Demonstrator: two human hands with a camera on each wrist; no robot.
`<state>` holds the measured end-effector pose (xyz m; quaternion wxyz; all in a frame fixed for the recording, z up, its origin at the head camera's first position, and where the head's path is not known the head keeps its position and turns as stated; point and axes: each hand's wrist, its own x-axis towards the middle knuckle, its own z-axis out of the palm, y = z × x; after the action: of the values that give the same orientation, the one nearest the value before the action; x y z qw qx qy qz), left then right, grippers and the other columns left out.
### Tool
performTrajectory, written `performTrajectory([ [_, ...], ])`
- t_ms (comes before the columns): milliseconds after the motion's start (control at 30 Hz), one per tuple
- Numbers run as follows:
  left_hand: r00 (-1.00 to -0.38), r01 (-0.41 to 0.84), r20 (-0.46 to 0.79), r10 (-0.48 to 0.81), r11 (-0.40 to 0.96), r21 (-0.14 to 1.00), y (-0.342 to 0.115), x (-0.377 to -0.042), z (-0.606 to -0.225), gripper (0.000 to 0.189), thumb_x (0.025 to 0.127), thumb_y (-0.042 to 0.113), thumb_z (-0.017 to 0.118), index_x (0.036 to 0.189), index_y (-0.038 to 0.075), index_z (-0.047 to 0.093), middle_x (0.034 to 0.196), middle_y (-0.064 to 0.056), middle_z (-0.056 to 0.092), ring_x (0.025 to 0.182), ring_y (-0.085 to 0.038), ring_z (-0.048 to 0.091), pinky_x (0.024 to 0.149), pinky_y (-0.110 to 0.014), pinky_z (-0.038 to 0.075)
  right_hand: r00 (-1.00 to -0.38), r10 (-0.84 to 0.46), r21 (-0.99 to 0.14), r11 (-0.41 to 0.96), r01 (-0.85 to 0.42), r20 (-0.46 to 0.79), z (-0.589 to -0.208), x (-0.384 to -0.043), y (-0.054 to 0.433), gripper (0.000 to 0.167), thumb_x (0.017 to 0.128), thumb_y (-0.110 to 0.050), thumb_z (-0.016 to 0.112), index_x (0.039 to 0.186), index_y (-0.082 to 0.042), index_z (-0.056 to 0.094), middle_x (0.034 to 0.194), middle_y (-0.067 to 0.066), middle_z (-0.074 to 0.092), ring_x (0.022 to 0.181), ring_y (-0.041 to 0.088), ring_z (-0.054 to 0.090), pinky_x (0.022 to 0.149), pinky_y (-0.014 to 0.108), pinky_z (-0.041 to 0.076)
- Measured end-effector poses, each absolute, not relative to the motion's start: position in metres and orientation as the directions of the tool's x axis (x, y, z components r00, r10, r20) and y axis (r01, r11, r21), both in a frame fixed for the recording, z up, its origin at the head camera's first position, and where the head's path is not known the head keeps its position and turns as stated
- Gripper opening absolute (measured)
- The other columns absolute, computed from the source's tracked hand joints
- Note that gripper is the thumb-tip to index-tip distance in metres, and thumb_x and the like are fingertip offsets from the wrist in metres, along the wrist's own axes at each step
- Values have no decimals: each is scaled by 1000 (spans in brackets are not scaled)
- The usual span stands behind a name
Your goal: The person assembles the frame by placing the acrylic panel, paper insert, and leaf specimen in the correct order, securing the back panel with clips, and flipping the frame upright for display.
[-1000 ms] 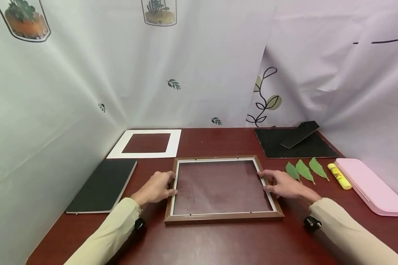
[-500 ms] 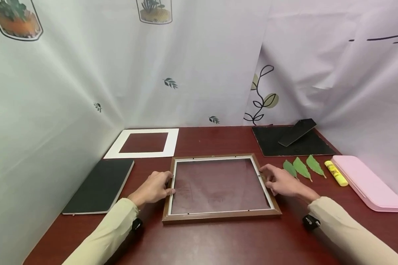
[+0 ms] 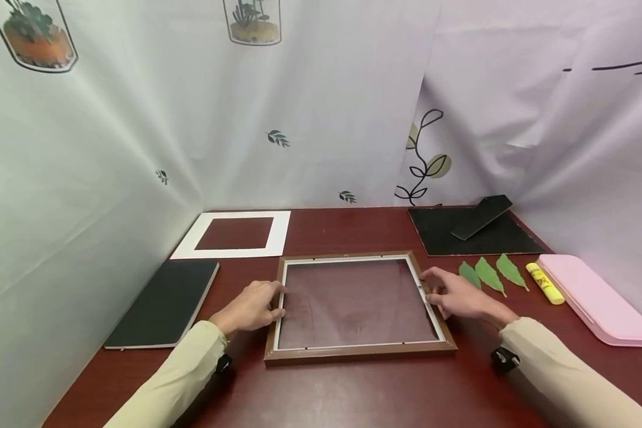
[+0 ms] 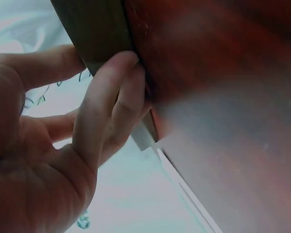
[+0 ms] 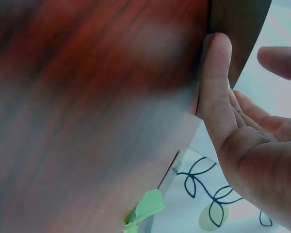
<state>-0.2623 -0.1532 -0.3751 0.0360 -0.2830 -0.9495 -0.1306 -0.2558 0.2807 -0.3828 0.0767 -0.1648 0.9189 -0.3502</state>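
A brown picture frame (image 3: 361,353) lies flat on the table, its inner edge white and a clear pane (image 3: 353,303) set in it. My left hand (image 3: 250,306) holds the frame's left side, thumb and index finger over the inner edge. The left wrist view shows other fingers (image 4: 89,116) curled against the outer side, low by the tabletop. On the opposite side my right hand (image 3: 457,294) holds the frame, index finger and thumb over its edge. In the right wrist view, fingers (image 5: 216,73) press along the outer wall, while the thumb is apart from them.
A white mat board (image 3: 279,233) and a dark notebook (image 3: 163,306) lie left. At right are a black backing board (image 3: 433,232) with a stand, several green leaves (image 3: 489,273), a yellow glue stick (image 3: 544,283) and a pink case (image 3: 599,300). A printed curtain hangs behind.
The frame stays in place between both hands. My left index finger has shifted further over the inner edge, and my right fingers have shifted slightly; the head view moved a little.
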Motion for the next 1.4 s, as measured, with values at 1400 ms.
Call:
performTrajectory([
  [1400,-863,505,131,488,824,257,-155,-256,-376,39,83,17,81,115,-1,67,98,-11,72,77,-14,57,74,-34,51,-943,-325,-555,774,-306,67,-388,-258,272,40,97,-12,63,137,-5,62,94,7,72,55,6,50,52,24,42],
])
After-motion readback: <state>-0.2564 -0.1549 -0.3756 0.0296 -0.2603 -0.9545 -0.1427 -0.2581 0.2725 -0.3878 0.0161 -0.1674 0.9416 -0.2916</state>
